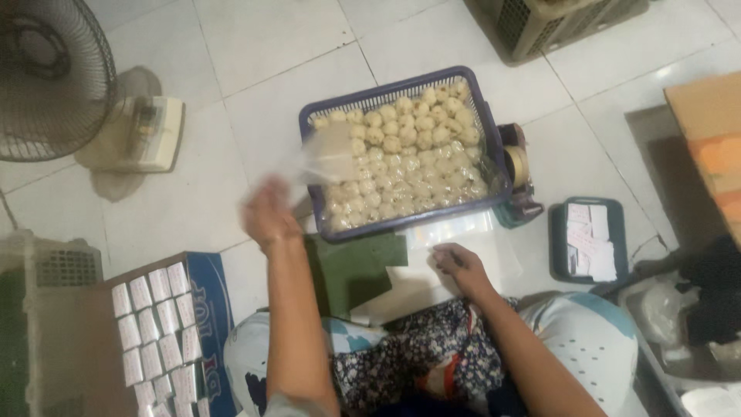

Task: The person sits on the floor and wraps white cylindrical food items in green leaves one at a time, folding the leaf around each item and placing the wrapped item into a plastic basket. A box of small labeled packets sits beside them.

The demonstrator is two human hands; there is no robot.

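Head view: a cardboard box of small white packets [154,332] lies at left. The left hand [268,215], blurred, pinches a clear plastic bag [328,158] over the blue plastic basket [485,116] of pale round balls [409,158]. The right hand [457,262] rests, fingers curled, on flat clear bags [471,235] just below the basket.

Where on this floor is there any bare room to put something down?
Bare tile lies between the fan base and the blue basket, and beyond the basket's far rim. It is crowded near the knees: clear bags, a green sheet, tape dispenser and small tray.
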